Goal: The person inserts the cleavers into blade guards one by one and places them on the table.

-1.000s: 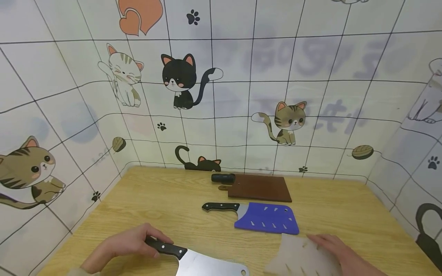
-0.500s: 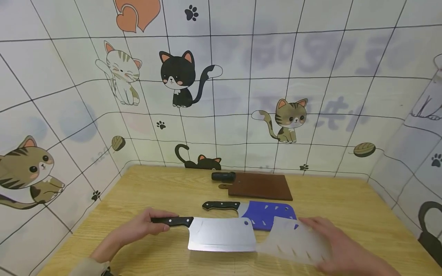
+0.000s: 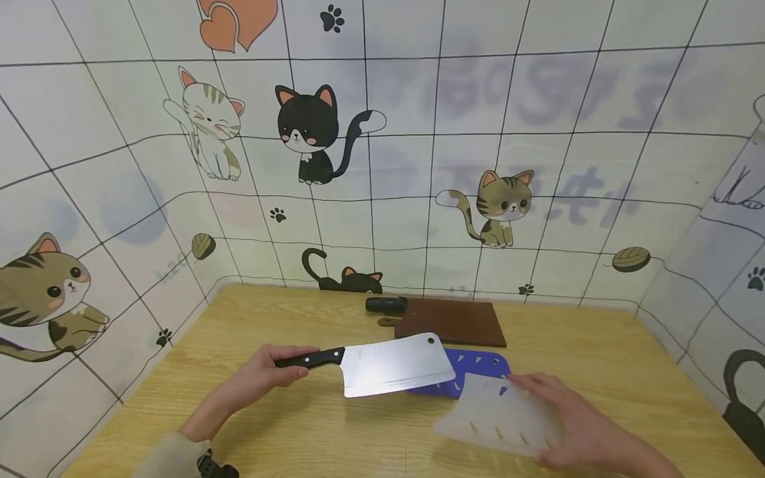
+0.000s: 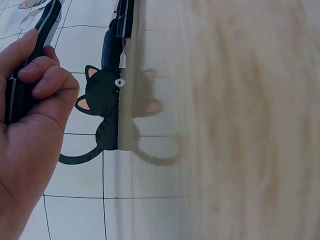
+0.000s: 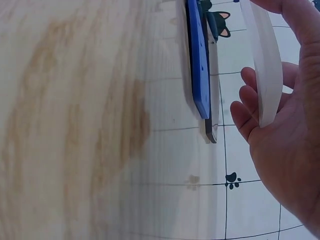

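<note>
Translucent white plastic blade sheath (image 3: 499,421) gripped by right hand (image 3: 576,431), fingers curled round its edge, just above wooden table (image 3: 299,425). Bare steel cleaver with black handle (image 3: 382,364) held raised by left hand (image 3: 263,375) — fingers wrapped round handle. Behind: blue-sheathed cleaver (image 3: 472,372) lying flat, then brown-sheathed one (image 3: 448,322) — apparently a third knife.
</note>
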Motion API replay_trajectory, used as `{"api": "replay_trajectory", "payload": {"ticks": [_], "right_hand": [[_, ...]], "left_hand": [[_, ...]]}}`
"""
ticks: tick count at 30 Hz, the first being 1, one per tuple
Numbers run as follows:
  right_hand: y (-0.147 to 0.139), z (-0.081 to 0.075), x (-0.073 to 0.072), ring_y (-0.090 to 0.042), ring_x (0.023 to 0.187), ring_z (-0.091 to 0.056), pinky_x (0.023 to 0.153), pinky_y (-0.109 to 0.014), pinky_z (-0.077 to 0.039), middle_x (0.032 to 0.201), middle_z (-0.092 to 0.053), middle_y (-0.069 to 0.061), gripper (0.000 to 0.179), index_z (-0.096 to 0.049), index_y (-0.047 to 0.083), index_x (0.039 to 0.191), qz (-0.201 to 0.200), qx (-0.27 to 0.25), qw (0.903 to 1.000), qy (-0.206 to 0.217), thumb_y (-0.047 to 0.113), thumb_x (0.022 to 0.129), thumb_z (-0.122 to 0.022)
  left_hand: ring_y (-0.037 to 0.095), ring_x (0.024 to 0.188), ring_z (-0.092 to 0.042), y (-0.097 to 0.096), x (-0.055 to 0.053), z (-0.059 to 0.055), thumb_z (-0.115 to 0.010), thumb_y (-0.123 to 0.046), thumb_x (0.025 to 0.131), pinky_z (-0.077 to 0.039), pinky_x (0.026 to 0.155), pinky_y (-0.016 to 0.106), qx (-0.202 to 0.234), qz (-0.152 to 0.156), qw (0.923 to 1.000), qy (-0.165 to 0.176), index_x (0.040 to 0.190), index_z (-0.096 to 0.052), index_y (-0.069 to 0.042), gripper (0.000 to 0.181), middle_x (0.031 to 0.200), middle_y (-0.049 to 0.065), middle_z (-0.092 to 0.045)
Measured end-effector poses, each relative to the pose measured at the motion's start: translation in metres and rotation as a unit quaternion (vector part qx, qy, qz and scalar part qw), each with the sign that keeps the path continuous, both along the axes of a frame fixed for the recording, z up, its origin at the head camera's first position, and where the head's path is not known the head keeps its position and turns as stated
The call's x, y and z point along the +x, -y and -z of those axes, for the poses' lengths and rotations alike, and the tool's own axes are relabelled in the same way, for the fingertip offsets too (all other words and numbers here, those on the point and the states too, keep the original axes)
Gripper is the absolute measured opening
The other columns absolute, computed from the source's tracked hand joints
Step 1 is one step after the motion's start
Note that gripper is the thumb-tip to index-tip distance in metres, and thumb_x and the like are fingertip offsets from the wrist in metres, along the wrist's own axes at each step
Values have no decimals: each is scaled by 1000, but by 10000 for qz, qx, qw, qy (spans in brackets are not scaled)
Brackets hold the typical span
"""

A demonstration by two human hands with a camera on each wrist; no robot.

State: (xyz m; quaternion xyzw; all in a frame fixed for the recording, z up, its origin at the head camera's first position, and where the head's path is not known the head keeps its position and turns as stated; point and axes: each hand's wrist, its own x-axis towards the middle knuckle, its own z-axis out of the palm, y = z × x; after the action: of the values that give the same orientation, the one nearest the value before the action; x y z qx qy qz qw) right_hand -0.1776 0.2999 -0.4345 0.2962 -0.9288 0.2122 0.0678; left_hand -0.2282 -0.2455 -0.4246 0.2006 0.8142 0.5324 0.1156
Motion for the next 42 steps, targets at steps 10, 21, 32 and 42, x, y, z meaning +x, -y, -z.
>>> {"api": "replay_trajectory", "payload": {"ticks": [10,21,32,42], "right_hand": [[5,0,5,-39,123,-49,84,-61,-48,146,-46,-17,100,-50,20,151,376,-204,9873,1533,37,62,-93],[7,-1,6,-38,122,-49,84,-60,-49,146,-47,-16,100,-49,17,152,340,-206,9896,1381,38,63,-92],[10,1,4,-39,121,-51,83,-61,-49,144,-48,-17,100,-50,19,151,408,-240,9919,1181,37,63,-93],[14,6,3,-33,116,-56,83,-55,-50,135,-56,-8,102,-54,14,148,556,-232,9974,386,39,58,-95]], "left_hand": [[15,73,-47,-5,1,1,-70,-16,98,-41,62,27,7,72,9999,69,140,-63,-3,44,121,18,-61],[13,69,-45,-11,3,2,-70,-16,99,-40,61,25,-19,140,9999,-12,139,-63,-3,43,113,16,-62],[12,68,-43,-13,2,4,-70,-18,98,-38,60,23,196,64,9995,241,140,-62,-1,45,92,6,-61],[12,66,-46,-17,2,2,-73,-15,96,-40,58,23,275,69,9993,263,137,-65,-1,44,102,12,-65]]}}
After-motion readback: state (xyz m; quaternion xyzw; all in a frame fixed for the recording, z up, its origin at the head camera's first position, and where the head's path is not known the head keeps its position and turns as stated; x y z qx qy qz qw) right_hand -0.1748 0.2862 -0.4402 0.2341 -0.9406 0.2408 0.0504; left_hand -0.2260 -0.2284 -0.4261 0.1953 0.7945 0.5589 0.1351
